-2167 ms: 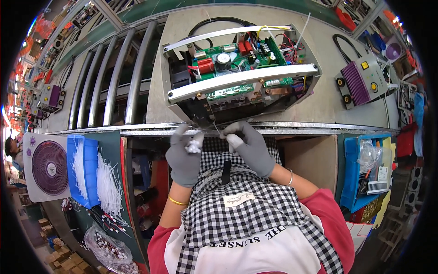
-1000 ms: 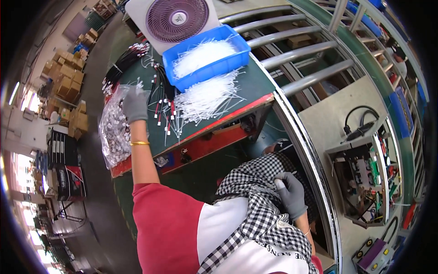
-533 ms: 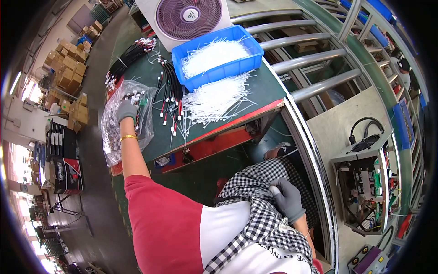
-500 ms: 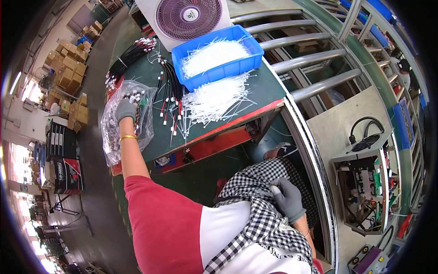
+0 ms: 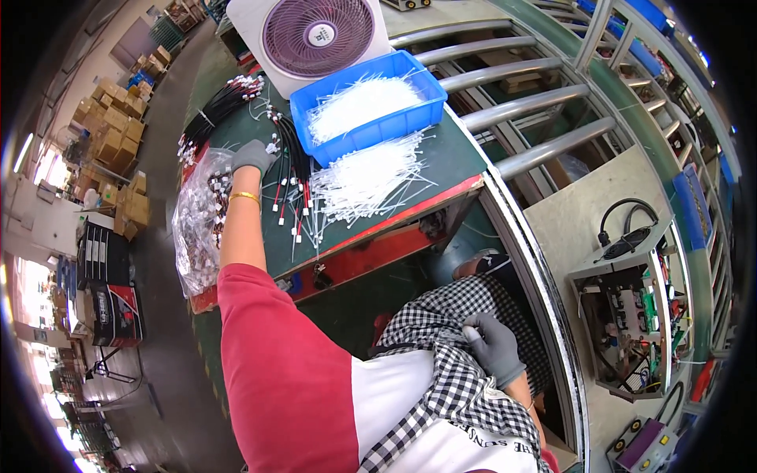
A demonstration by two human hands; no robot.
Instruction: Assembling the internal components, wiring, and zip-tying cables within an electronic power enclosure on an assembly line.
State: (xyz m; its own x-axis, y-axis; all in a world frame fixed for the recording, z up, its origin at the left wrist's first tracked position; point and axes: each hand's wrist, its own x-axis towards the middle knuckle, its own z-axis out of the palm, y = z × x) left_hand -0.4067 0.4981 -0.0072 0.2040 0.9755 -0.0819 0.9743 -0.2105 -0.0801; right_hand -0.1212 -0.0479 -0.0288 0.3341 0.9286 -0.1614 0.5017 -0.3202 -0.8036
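My left hand point(image 5: 254, 157), in a grey glove, reaches across the bench between a clear plastic bag point(image 5: 197, 236) and a bundle of black wire harnesses point(image 5: 297, 150). Its fingers are bent at the white connectors of that bundle; what they grip is hidden. Inside the bag lie many wires with white connectors. Red and black wire ends hang from the bundle toward a loose pile of white cable ties point(image 5: 371, 181). My right hand point(image 5: 495, 347), also gloved in grey, rests closed on my checkered lap, and I cannot see what its fingers hold, if anything.
A blue bin point(image 5: 378, 138) full of white cable ties stands on the green bench point(image 5: 347, 232), before a fan point(image 5: 319, 35). Another black wire bundle point(image 5: 213, 113) lies at the far left. Metal rollers point(image 5: 544, 106) run along the right, near an opened electrical device point(image 5: 631, 315).
My left hand has moved up and right, out of the plastic bag to the black wire bundle. My right hand stays on my lap. The view has shifted slightly.
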